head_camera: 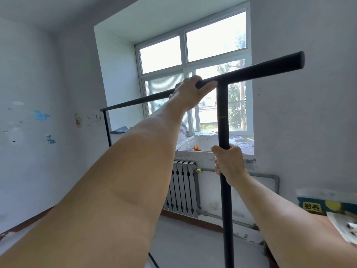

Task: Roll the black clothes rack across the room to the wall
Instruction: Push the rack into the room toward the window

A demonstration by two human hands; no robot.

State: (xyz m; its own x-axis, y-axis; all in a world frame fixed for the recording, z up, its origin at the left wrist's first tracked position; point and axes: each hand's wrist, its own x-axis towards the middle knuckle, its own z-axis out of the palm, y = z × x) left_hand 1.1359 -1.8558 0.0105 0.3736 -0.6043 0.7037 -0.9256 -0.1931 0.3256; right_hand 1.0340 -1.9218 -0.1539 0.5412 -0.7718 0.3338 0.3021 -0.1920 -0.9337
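Black clothes rack (224, 120) stands close in front, centre-right of view, between the person and the far window (193, 74). Top bar runs from upper right, slanting down and left to a far thin upright near the left wall. Near upright drops from the bar straight down past the bottom of the frame; wheels not in view. Left hand (190, 93) sits on the top bar just left of the joint with the near upright, grip wrapped over the bar, fingers curled across the top, thumb underneath by the joint. Right hand (229, 161) holds the near upright about midway down the visible length, grip closed round the tube, knuckles toward the camera. Both forearms bare, reaching forward. Beyond the rack: windowsill (212, 150) carrying a white box (205, 139), a small orange thing, possibly fruit peel, too blurred to be sure, and crumpled cloth or plastic. Below the sill, a ribbed radiator (183, 188) with grey pipe running right along the wall. Left wall (38, 93) pale, marked with blue and orange sticker remnants. At the right edge, a table (326, 221) corner with papers and a printed box bearing yellow lettering. Floor pale, reddish skirting along the wall base.
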